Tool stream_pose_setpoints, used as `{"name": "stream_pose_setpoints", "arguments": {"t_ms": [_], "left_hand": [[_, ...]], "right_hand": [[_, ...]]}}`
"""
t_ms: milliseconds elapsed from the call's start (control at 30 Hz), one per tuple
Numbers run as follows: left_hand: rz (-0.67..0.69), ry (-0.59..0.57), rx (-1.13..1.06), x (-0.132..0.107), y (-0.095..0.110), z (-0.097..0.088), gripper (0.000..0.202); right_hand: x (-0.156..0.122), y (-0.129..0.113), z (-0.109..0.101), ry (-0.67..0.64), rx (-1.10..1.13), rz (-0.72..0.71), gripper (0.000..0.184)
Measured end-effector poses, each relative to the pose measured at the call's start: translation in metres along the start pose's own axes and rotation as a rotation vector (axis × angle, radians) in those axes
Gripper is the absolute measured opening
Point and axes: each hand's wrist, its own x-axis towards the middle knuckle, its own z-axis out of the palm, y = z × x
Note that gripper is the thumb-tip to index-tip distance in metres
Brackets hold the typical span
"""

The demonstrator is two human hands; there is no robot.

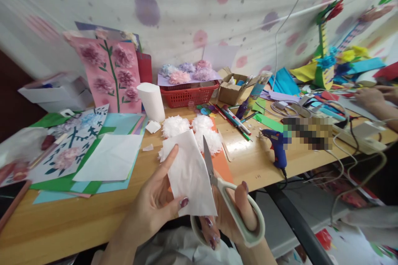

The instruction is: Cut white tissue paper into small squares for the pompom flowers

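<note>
My left hand (pixel 152 198) grips a white tissue-paper sheet (pixel 190 174), with its thumb on the near face and fingers along the left edge. In my right hand (pixel 230 215) are scissors (pixel 258 219) with pale grey-green handles; thumb and fingers sit in the loops. One blade shows upright beside the sheet's right edge, while the other blade appears hidden behind the paper. Whether the blades touch the sheet I cannot tell. Just beyond lie several fluffy white paper flowers (pixel 175 126) on orange paper (pixel 223 169), partly covered by the sheet.
A white paper roll (pixel 151 102) stands near a red basket (pixel 191 96) of paper flowers. To the right are pens (pixel 238 122), a blue glue gun (pixel 279 149) and tangled cables. Coloured paper (pixel 107 157) lies left. Another person's hands (pixel 371 97) are at far right.
</note>
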Motion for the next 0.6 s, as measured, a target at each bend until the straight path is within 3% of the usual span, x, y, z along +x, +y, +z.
{"name": "stream_pose_setpoints", "arguments": {"t_ms": [133, 367, 600], "left_hand": [[0.01, -0.01, -0.003, 0.0, -0.001, 0.0, 0.1], [0.01, 0.005, 0.038, 0.0, -0.005, -0.004, 0.096], [0.001, -0.034, -0.005, 0.002, -0.006, -0.004, 0.097]], "right_hand": [[0.0, -0.005, 0.005, -0.022, 0.009, -0.1, 0.074], [-0.001, 0.006, -0.006, 0.088, -0.006, -0.041, 0.083], [0.001, 0.005, -0.004, 0.052, 0.04, -0.121, 0.073]]}}
